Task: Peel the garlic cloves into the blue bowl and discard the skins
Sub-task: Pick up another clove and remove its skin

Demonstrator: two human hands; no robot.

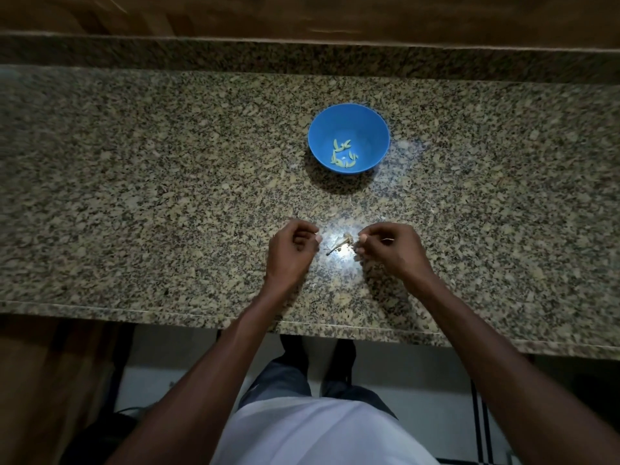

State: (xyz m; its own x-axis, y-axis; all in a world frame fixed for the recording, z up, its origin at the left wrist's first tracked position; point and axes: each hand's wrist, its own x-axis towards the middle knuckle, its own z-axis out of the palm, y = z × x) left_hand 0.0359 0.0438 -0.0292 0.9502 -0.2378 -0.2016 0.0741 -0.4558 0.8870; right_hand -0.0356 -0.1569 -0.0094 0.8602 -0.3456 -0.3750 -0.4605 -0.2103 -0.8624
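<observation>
Mid-peel near counter's front edge (100, 305): left hand (292, 250) curled, contents unclear, right hand (389, 247) pinching garlic skin scrap (340, 245), peeled cloves (343, 153) in blue bowl (322, 129) mid-counter; next probably gathering skins for discard

Dim overall; glare patch on counter (339, 260); edges perhaps blurred, bowed.
</observation>
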